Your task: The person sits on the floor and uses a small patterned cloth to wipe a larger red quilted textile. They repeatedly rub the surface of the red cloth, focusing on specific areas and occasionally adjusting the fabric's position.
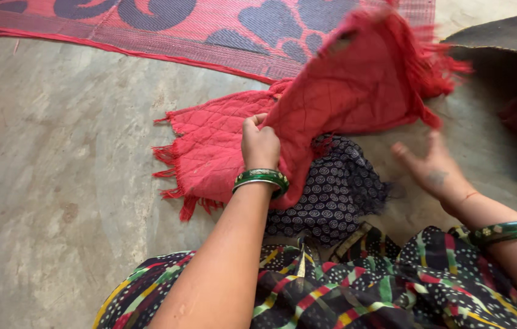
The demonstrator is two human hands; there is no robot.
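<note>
Red quilted cloth (331, 103) with fringe, half lifted off floor (57, 152), long axis running left-low to right-high; left hand (260, 145) nearer, fist pinching its edge; right hand (432, 167) spread, empty, just below raised end; dark dotted fabric (331, 195) beneath

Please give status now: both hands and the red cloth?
Left hand shut on red cloth, lifting one part. Right hand open, off it. Dark dotted cloth lies under it.

Right hand (432, 167) motion-blurred; dark patterned cloth (337, 192) partly hidden, perhaps folded.
</note>
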